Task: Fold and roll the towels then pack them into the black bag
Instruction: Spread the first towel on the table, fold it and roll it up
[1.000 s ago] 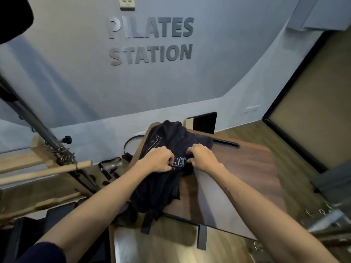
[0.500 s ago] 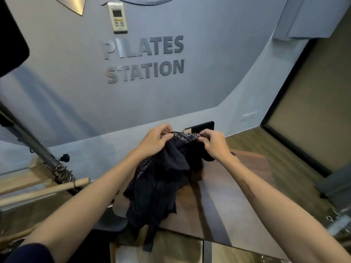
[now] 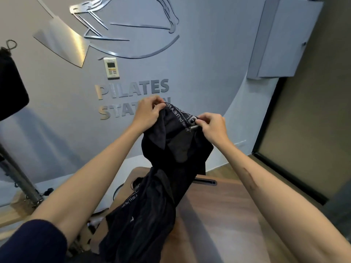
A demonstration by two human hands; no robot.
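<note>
A dark bag (image 3: pixel 9 84) is seen at the left edge of the frame. Left of centre, the left hand (image 3: pixel 147 113) is raised, fingers pinched on the hem of a black towel (image 3: pixel 163 179). The right hand (image 3: pixel 212 127), further right, pinches the same printed hem. The towel hangs bunched from centre frame onto the table (image 3: pixel 237 215) below, probably lifted so its edge can be found and spread before folding.

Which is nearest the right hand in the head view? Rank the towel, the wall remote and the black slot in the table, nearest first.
1. Towel: pinched in the right hand at its top edge.
2. Black slot: below the hand, on the table.
3. Wall remote: up and far to the left, on the wall.
</note>
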